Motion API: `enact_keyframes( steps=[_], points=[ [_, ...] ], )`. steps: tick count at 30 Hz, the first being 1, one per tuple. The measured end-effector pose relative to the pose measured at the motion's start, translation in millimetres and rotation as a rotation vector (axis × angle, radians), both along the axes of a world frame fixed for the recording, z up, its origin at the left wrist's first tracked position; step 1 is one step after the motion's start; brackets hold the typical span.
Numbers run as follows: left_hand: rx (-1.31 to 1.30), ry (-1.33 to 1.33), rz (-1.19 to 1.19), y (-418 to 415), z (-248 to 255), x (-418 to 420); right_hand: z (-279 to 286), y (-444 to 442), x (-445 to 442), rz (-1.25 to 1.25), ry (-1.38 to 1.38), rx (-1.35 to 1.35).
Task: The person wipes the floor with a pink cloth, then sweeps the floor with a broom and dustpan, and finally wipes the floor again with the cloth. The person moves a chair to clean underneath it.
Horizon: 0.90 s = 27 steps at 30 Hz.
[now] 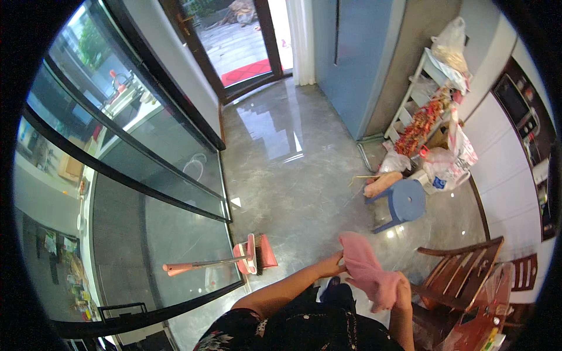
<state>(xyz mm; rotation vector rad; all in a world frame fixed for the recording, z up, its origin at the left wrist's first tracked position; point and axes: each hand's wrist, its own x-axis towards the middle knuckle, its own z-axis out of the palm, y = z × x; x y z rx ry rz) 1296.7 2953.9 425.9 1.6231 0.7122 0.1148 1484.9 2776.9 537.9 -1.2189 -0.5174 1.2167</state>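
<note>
A pink cloth (368,272) hangs folded and bunched between my two hands in front of my body. My left hand (332,265) grips its upper left side, the fingers partly hidden behind the fabric. At the cloth's lower right end, my right hand (403,291) is closed around a bunched part. Below the cloth lie the polished grey floor (281,202) and one of my dark shoes (330,285).
To the left, a pink broom (246,256) and dustpan (268,254) stand by a glass sliding partition (189,228). A blue plastic stool (407,201), a loaded shelf rack (406,105) and a wooden chair (456,274) line the right. A glass door (237,44) is ahead.
</note>
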Motion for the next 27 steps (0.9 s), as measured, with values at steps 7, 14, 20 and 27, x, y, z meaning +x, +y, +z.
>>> enact_keyframes(
  steps=[7, 14, 20, 27],
  points=[
    [-0.725, -0.397, 0.559, 130, 1, -9, 18, 175, 9, 0.490, -0.005, -0.173],
    [-0.800, -0.757, 0.661, 260, 43, -21, -29, 345, 4, 0.842, -0.245, -0.175],
    [-1.048, -0.722, 0.761, 339, 38, -3, -53, 446, -21, 0.980, -0.393, -0.017],
    [-1.899, -0.576, 0.544, 423, 20, 37, -65, 480, -9, 0.669, -0.249, -0.216]
  ],
)
